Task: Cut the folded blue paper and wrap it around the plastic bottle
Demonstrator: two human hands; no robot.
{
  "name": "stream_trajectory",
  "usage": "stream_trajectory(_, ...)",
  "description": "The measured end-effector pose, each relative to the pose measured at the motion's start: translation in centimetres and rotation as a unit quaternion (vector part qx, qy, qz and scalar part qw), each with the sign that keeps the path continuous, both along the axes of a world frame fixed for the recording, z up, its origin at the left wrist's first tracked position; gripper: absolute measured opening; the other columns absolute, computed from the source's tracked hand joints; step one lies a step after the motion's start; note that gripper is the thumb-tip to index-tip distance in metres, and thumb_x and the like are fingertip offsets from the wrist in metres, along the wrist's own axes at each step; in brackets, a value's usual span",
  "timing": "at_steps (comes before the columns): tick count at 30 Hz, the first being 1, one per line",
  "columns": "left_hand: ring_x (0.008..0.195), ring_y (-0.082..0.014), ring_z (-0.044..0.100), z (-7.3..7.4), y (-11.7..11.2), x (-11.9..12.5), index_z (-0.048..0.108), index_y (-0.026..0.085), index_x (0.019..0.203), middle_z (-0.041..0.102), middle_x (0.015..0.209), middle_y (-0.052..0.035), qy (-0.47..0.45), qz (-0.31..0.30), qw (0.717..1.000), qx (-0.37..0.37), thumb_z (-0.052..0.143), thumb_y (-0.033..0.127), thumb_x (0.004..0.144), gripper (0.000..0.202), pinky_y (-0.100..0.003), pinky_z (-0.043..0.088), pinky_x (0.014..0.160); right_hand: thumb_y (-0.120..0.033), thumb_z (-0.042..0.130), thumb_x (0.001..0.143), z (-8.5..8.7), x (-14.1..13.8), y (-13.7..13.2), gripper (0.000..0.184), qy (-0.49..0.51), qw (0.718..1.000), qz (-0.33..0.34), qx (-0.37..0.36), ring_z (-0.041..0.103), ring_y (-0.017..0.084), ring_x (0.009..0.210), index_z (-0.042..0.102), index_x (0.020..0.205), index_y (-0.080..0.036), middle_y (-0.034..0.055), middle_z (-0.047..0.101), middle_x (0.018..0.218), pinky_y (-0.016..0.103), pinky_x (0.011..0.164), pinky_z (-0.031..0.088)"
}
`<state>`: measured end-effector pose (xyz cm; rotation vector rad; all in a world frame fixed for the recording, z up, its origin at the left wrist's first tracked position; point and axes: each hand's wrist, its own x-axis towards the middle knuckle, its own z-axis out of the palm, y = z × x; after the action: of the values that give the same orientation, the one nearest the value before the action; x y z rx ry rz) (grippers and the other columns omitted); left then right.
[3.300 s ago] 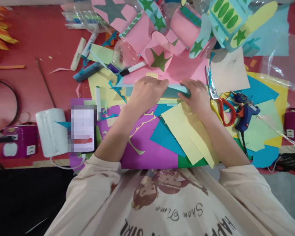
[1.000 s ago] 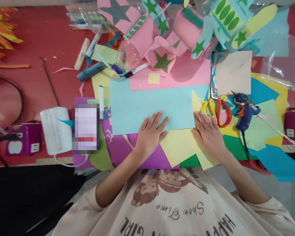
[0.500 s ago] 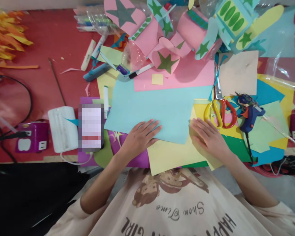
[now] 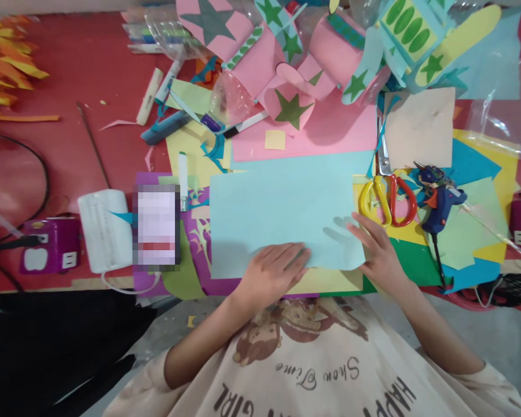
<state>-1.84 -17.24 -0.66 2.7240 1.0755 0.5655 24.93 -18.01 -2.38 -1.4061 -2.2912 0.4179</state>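
Note:
A large light blue paper sheet (image 4: 282,202) lies flat over a pile of coloured papers in the middle of the red table (image 4: 69,145). My left hand (image 4: 271,272) rests on the sheet's near edge, its fingers curled and pinching that edge. At the sheet's near right corner my right hand (image 4: 375,249) has its fingers stretched out, touching the corner and casting a shadow on the paper. Under that near edge a yellow sheet (image 4: 325,281) peeks out.
Yellow-and-red scissors (image 4: 388,197) and a blue glue gun (image 4: 438,200) lie just right of the sheet. A blurred phone (image 4: 156,227), a white device (image 4: 102,229) and a purple socket block (image 4: 47,252) sit at left. Markers (image 4: 147,95) and pink star-decorated paper crafts (image 4: 286,87) crowd the far side.
The blue sheet has been turned square and drawn nearer. My left hand went from flat to curled on its near edge; my right hand moved to the corner.

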Motion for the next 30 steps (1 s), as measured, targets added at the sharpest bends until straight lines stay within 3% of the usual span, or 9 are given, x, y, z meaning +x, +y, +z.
stream_trajectory(3, 0.089, -0.018, 0.071, -0.2, -0.6, 0.7, 0.067, 0.014, 0.106, 0.075, 0.102, -0.0064, -0.009, 0.0, 1.0, -0.004, 0.043, 0.026, 0.1, 0.027, -0.031, 0.056, 0.073, -0.015, 0.057, 0.088, 0.4, 0.2, 0.1, 0.034, 0.098, 0.995, 0.006, 0.014, 0.06, 0.026, 0.123, 0.062, 0.118, -0.031, 0.0084, 0.061, 0.135, 0.044, 0.095, 0.055)
stream_trajectory(6, 0.09, -0.0184, 0.071, -0.6, -0.7, 0.4, 0.066, 0.014, 0.108, 0.074, 0.104, -0.0069, -0.01, 0.015, 1.0, -0.004, 0.045, 0.023, 0.098, 0.024, -0.032, 0.056, 0.075, -0.01, 0.061, 0.085, 0.5, 1.2, 0.3, 0.029, 0.146, 0.989, -0.003, 0.036, 0.064, 0.024, 0.116, 0.069, 0.105, -0.029, 0.0076, 0.063, 0.131, 0.039, 0.091, 0.058)
stream_trajectory(11, 0.097, -0.0185, 0.07, -0.8, -0.4, -1.1, 0.066, 0.016, 0.107, 0.074, 0.109, -0.006, 0.014, 0.035, 0.999, -0.002, 0.046, 0.007, 0.09, 0.027, -0.031, 0.055, 0.08, -0.007, 0.059, 0.085, 0.3, 3.4, 0.7, 0.04, 0.14, 0.989, -0.042, 0.019, 0.064, 0.024, 0.118, 0.069, 0.113, -0.034, 0.0038, 0.062, 0.135, 0.038, 0.093, 0.058)
stream_trajectory(16, 0.093, -0.0167, 0.07, -1.0, -0.2, -1.7, 0.068, 0.015, 0.098, 0.074, 0.104, -0.0063, 0.011, 0.044, 0.999, 0.002, 0.049, 0.009, 0.092, 0.02, -0.029, 0.054, 0.081, -0.015, 0.058, 0.089, -0.8, 4.1, 1.5, 0.054, 0.003, 0.995, -0.097, 0.024, 0.055, 0.03, 0.13, 0.049, 0.141, -0.029, 0.0117, 0.055, 0.142, 0.05, 0.102, 0.053)
stream_trajectory(20, 0.107, -0.0207, 0.066, -1.8, -0.4, -1.3, 0.066, 0.016, 0.11, 0.07, 0.118, -0.0103, 0.039, 0.065, 0.997, 0.004, 0.049, 0.014, 0.094, 0.023, -0.032, 0.054, 0.085, -0.024, 0.058, 0.091, -1.5, 4.4, 1.8, 0.04, -0.056, 0.991, -0.115, 0.044, 0.059, 0.031, 0.125, 0.057, 0.131, -0.027, 0.0118, 0.058, 0.139, 0.052, 0.102, 0.052)
stream_trajectory(25, 0.109, -0.0205, 0.065, -2.5, -0.5, -1.0, 0.064, 0.019, 0.116, 0.069, 0.12, -0.0099, 0.066, 0.08, 0.995, 0.003, 0.048, 0.019, 0.096, 0.026, -0.032, 0.053, 0.088, -0.025, 0.058, 0.091, -1.5, 5.2, 1.9, 0.025, -0.055, 0.99, -0.117, 0.062, 0.06, 0.028, 0.124, 0.066, 0.115, -0.026, 0.009, 0.06, 0.138, 0.049, 0.103, 0.052)
stream_trajectory(30, 0.108, -0.0221, 0.065, -2.5, -0.4, -1.2, 0.065, 0.018, 0.115, 0.068, 0.119, -0.0107, 0.065, 0.075, 0.995, 0.002, 0.05, 0.018, 0.094, 0.026, -0.033, 0.052, 0.087, -0.024, 0.065, 0.086, -0.8, 6.3, 2.0, 0.03, -0.04, 0.987, -0.122, 0.092, 0.064, 0.03, 0.117, 0.065, 0.116, -0.022, 0.0129, 0.064, 0.13, 0.047, 0.096, 0.056)
